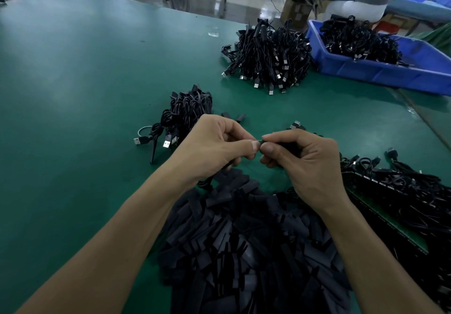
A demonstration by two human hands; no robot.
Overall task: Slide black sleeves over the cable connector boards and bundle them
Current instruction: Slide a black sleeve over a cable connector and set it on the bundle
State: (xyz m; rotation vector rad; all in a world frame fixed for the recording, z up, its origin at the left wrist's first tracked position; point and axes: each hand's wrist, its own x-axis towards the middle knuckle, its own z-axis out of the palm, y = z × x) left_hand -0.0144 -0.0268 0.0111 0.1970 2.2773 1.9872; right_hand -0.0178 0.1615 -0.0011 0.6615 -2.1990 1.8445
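Observation:
My left hand [217,148] and my right hand [300,162] meet fingertip to fingertip above the green table. The right hand holds a black sleeve [289,146], mostly hidden under its curled fingers. The left hand pinches a small piece at the sleeve's mouth, and a black cable [220,171] hangs from under its palm. Below the hands lies a big heap of flat black sleeves [246,245]. Green connector boards with black cables [400,199] lie in a row at the right.
A small bundle of sleeved USB cables [185,116] lies just beyond my left hand. A larger pile of cables [271,55] sits farther back, beside a blue bin [380,69] that holds more cables. A person stands at another bench at the far right.

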